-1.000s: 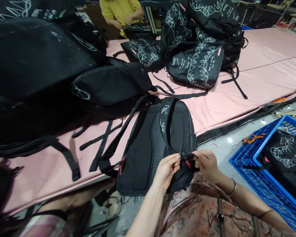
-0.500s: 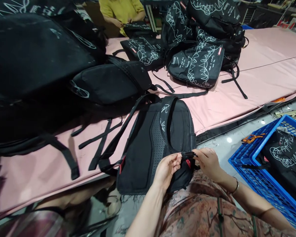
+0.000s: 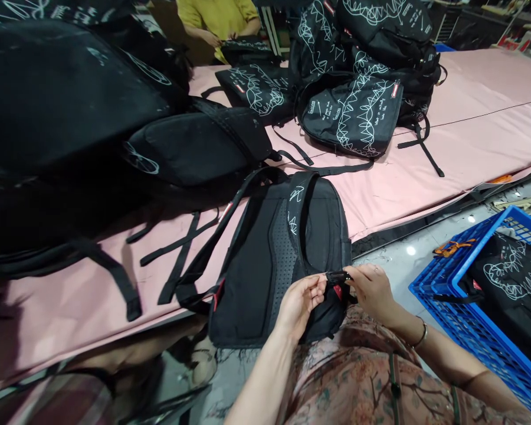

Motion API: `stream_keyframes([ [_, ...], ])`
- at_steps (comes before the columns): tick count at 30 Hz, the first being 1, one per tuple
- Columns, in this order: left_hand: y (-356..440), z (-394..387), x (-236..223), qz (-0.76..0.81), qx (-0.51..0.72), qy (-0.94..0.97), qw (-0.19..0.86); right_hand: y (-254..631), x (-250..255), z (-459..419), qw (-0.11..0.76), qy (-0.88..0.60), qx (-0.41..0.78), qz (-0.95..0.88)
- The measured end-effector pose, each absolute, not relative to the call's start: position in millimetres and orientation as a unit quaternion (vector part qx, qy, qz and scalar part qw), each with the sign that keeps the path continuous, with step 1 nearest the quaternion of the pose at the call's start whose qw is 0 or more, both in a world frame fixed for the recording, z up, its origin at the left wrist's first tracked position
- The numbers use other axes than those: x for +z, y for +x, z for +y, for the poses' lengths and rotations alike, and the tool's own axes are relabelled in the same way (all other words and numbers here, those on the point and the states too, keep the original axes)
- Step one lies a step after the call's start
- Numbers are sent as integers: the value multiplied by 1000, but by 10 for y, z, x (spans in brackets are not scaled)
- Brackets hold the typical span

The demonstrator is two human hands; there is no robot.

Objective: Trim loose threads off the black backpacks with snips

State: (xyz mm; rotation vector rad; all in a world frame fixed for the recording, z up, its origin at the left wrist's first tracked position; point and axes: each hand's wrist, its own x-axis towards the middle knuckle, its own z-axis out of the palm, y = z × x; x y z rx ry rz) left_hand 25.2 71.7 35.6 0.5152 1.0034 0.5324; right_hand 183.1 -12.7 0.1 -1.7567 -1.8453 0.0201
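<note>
A black backpack (image 3: pixel 259 265) lies with its padded back facing up, hanging over the near edge of the pink-covered table. White line drawing marks its shoulder strap (image 3: pixel 295 209). Above its lower right part, a black strap buckle (image 3: pixel 336 277) is pinched from both sides. My left hand (image 3: pixel 298 304) closes thumb and fingers on the buckle's left end. On the other end, my right hand (image 3: pixel 371 292) grips buckle and strap, its fingers curled. The fingers partly cover the strap, so how it runs through the buckle cannot be made out.
Black backpacks with white scribbles (image 3: pixel 351 115) are heaped across the pink table (image 3: pixel 473 112). A large pile of black bags (image 3: pixel 71 106) fills the left. On the floor at right, a blue crate (image 3: pixel 458 295) holds another backpack. A person in a yellow top (image 3: pixel 219 20) works opposite.
Both hands keep their hold on the buckle with hardly any shift. The backpack stays where it was.
</note>
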Motion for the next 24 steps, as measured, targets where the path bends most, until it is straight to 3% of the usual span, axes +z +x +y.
stream_keyframes([
  [9,258,724,345,470,249,241,812,1844,76,-114,266,-657,-11,-705],
  [24,284,688,341,489,255,313,773,1868,33,-119,361,-645,73,-669],
])
